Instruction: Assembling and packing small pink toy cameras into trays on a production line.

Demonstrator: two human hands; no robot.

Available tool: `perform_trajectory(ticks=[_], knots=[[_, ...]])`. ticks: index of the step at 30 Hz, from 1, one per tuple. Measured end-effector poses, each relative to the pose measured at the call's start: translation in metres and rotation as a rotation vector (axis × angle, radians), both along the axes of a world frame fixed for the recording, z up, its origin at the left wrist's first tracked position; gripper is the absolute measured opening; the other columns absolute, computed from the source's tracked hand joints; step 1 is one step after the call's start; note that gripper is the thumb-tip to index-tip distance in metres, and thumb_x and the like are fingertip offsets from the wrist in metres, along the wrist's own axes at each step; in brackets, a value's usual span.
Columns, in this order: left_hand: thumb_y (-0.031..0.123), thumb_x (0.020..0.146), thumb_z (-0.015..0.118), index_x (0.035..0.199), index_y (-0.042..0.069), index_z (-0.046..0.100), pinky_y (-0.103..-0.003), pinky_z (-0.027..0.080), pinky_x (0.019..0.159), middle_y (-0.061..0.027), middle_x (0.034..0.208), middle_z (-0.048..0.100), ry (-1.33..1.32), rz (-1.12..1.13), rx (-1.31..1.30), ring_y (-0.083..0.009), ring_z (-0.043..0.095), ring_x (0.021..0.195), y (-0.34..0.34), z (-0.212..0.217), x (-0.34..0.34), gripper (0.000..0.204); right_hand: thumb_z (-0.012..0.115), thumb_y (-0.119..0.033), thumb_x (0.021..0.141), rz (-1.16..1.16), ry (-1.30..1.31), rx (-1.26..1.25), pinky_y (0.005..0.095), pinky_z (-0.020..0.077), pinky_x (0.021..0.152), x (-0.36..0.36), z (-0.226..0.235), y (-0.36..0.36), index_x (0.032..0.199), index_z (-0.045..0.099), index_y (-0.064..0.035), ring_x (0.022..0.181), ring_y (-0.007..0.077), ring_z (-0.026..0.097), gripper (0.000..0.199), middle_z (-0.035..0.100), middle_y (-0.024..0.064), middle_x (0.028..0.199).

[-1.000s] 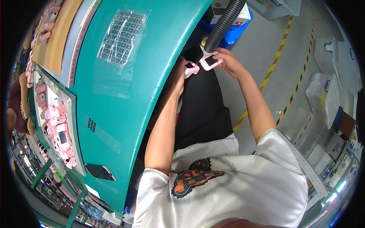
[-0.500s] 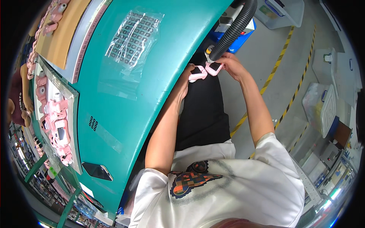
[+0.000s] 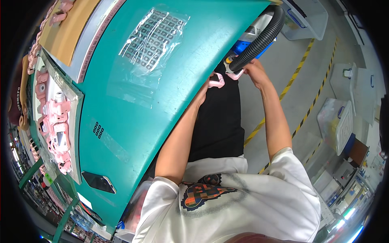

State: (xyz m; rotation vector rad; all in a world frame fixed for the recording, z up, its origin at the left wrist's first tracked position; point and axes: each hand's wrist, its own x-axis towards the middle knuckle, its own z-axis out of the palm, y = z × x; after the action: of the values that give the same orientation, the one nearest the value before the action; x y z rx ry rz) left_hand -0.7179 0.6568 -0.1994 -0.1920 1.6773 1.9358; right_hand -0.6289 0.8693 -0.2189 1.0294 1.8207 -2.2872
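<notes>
One pink casing, upper centre of the frame, held in the left hand, lying to its upper right. One second casing, just right of the first, gripped by the right hand, visible long edge slanting up rightward. One ribbed black hose, end at the second casing, nearer the right hand; contact cannot be told. Green counter: one phone, one clear bag of dark pieces, six small dark frames. Pink units, left of frame, overlapping, uncounted.
</notes>
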Motion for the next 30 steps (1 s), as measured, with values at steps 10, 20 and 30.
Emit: perform_trajectory(ticks=[10,20,30], knots=[[0.008,0.092,0.066,0.083,0.001,0.067,-0.025,0.042,0.055,-0.0066,0.07,0.061,-0.146,-0.144,-0.007,-0.0174,0.051,0.056,0.018,0.036,-0.041,0.012,0.062,-0.006,0.092,-0.164,-0.035,-0.066,0.0195,0.0453,0.073,0.051,-0.017,0.013,0.123,0.067,0.0039,0.08,0.0097,0.058,0.033,0.069,0.0083,0.102],[0.009,0.095,0.07,0.083,-0.002,0.072,-0.028,0.051,0.058,-0.0048,0.069,0.068,0.922,-0.141,0.022,-0.0177,0.059,0.058,0.018,0.002,-0.028,0.016,0.058,-0.005,0.094,-0.25,-0.072,-0.166,0.023,0.0505,0.079,0.09,-0.044,0.008,0.126,0.065,0.0035,0.087,0.0148,0.064,0.034,0.07,0.012,0.109],[0.007,0.091,0.073,0.101,0.002,0.076,-0.032,0.057,0.066,-0.0074,0.093,0.075,1.457,-0.019,-0.39,-0.02,0.068,0.072,0.013,-0.019,-0.039,0.012,0.059,-0.005,0.093,-0.27,-0.073,-0.179,0.02,0.0458,0.071,0.076,-0.036,-0.004,0.125,0.066,0.0039,0.079,0.0105,0.057,0.033,0.069,0.0097,0.103]])
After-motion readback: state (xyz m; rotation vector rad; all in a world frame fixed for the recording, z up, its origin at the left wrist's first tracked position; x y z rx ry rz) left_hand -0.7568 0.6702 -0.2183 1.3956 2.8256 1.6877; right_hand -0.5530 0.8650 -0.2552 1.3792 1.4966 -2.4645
